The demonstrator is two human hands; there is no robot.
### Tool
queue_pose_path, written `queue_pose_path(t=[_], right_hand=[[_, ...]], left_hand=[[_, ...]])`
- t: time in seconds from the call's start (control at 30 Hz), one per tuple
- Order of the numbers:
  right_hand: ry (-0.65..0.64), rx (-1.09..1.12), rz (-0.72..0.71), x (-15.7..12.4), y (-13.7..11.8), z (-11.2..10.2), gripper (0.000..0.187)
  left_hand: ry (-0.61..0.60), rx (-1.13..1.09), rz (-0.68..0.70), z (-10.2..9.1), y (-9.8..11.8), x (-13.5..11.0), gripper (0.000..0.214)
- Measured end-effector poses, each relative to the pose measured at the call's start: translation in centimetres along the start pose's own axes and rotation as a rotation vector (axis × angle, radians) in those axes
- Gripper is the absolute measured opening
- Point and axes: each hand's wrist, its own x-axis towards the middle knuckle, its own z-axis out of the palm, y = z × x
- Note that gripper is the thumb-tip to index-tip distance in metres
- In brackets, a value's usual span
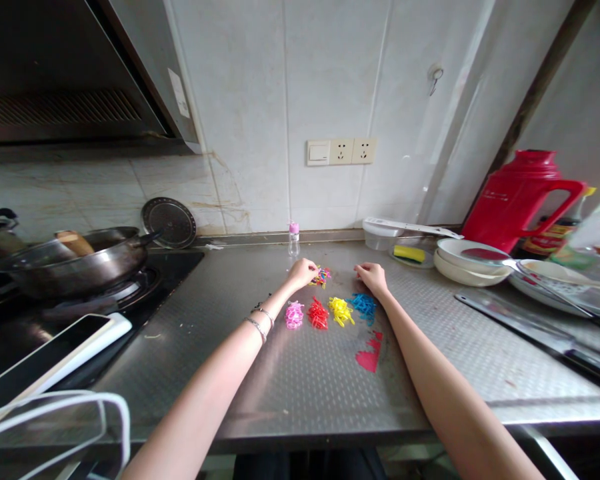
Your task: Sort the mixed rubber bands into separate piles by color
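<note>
A: Where is the left hand [303, 272]?

B: At the mixed pile [323, 275], on the counter [320, 393] between the two hands. Its fingers are bent inward, tips at the pile's left edge. I can't tell whether they have hold of a piece.

A: And the right hand [373, 276]?

B: Across from it, apart from the mixed pile and just beyond the blue pile [364, 307]. The fingers curl in close to the thumb; whether something is pinched there, I can't tell.

A: What lies nearer the person?

B: A row of small single-colour piles. From the left: the pink pile [295, 315], the red pile [318, 314], the yellow pile [341, 311], then the blue one.

A: And below those?

B: A red scrap [370, 355] with a ragged edge, flat beside the right forearm.

A: Anything further back?

B: A pink-capped bottle [293, 241] stands upright near the wall, beyond the left hand. Off to the right are a tub [380, 237], a yellow sponge [409, 254] and a red flask [515, 200].
</note>
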Motion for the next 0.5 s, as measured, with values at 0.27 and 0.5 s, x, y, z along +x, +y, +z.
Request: queue_pose_path(t=[0.27,0.5], right_hand=[[-0.013,0.005,0.009,0.2,0.3,0.1,0.033],[-0.003,-0.037,-0.012,0.2,0.4,0.2,0.033]], left_hand=[[0.012,-0.238,-0.035,-1.7,-0.7,-0.7,0.023],[0.013,-0.304,-0.030,-4.5,-3.1,-2.7,0.028]])
